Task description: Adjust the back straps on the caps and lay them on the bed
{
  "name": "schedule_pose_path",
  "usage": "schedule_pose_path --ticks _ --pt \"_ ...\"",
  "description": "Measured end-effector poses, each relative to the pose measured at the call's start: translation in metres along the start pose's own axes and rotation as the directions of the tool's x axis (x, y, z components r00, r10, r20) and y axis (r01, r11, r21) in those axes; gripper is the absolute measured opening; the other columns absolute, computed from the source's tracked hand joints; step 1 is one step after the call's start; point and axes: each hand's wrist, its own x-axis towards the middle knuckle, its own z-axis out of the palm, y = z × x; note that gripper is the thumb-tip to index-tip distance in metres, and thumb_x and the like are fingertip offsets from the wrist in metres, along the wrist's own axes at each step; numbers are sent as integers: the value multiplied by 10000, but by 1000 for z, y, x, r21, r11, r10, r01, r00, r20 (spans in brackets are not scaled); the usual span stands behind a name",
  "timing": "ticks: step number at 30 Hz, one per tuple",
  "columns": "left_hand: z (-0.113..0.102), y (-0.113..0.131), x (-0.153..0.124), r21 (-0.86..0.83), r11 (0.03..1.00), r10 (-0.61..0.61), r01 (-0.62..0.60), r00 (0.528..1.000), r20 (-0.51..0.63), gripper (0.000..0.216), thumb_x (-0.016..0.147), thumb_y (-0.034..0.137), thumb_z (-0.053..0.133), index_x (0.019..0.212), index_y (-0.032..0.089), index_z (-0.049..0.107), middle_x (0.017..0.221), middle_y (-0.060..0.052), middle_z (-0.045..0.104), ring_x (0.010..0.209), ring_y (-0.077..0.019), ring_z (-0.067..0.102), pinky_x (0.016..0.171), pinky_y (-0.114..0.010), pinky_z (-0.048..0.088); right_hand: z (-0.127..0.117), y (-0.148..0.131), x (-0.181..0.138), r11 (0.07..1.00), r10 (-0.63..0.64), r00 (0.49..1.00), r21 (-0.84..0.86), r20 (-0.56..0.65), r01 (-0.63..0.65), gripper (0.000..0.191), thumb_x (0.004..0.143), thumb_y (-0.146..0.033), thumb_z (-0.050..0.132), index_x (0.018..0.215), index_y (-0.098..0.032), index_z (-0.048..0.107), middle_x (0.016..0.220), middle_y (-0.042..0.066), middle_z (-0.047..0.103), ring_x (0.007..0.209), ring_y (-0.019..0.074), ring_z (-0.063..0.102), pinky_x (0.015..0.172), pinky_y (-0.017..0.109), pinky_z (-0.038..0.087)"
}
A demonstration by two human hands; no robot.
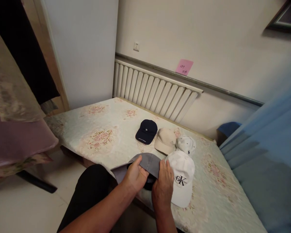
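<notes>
Between both hands is a grey baseball cap point(149, 161), tilted so that its brim points left and its dark inside faces me. My left hand point(136, 174) grips the cap's near edge close to the brim, thumb on the outside. At the cap's right edge, my right hand point(163, 181) is closed around the rim. Just right of it lies a white cap point(183, 163) with black letters on the front. Beyond the grey cap sit a navy cap point(147, 129), a beige cap point(165, 139) and a smaller white cap point(186, 144).
The caps rest on a bed or low platform with a floral cover point(121, 129). A white radiator point(150, 89) runs along the wall behind it. Blue curtains point(269, 136) hang at the right; clothes point(16, 97) hang at the left. A pink note point(184, 67) sticks to the wall.
</notes>
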Motion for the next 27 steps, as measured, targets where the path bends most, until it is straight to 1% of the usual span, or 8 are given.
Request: schedule_pose_path --ticks 2,6,10,14,18,21,23,27 --pt "-6 5 6 -39 999 9 -11 999 -43 211 902 186 443 996 65 588 937 -142 702 931 -217 671 885 -365 517 2 1 -4 1000 5 1000 5 1 -5 620 809 -17 241 1412 -149 307 1293 167 544 1347 260 315 996 590 368" --pt "-9 14 11 -86 995 40 -44 998 -45 188 890 155 458 979 59 593 922 -137 702 876 -197 683 852 -327 535 7 6 -13 1000 22 1000 13 -4 -22 632 786 -4 245 1394 -150 342 1297 167 540 1342 266 326 985 594 377" --pt "-2 21 7 -85 983 158 -160 987 -35 183 887 140 461 963 73 613 914 -129 708 852 -185 686 854 -324 542 17 16 -25 994 101 995 44 17 -102 645 751 16 247 1365 -125 387 1302 174 532 1312 256 375 991 562 390" --pt "7 23 -1 -36 964 263 -264 965 -10 228 858 80 470 1032 58 615 947 -141 708 935 -197 668 901 -321 520 27 21 -35 976 203 978 71 45 -206 620 733 2 266 1321 -91 441 1284 196 544 1268 270 433 979 549 406" --pt "12 14 -10 26 970 240 -242 969 65 215 843 109 518 1016 46 627 970 -151 706 1008 -233 643 951 -355 489 25 12 -31 965 249 968 80 18 -249 644 726 -31 323 1365 -94 377 1337 201 495 1272 287 427 977 553 406" --pt "12 2 -16 54 975 209 -214 974 84 184 829 117 546 975 58 642 968 -149 708 1027 -245 633 960 -369 479 17 0 -20 977 200 980 75 1 -199 682 734 -57 359 1411 -101 290 1387 205 436 1308 298 377 990 564 390" --pt "10 -6 -18 60 982 171 -177 980 97 171 821 121 563 962 69 647 983 -146 706 1037 -246 628 966 -371 473 12 -8 -12 984 163 986 72 -14 -162 665 771 -90 378 1424 -96 253 1405 219 407 1322 306 353 993 573 385" --pt "6 -16 -20 51 991 119 -124 988 97 151 802 110 592 938 80 651 1033 -137 695 1052 -229 620 986 -336 453 12 -14 -7 995 87 995 54 -52 -84 564 850 -114 333 1411 -97 278 1391 238 415 1333 294 337 990 578 389"
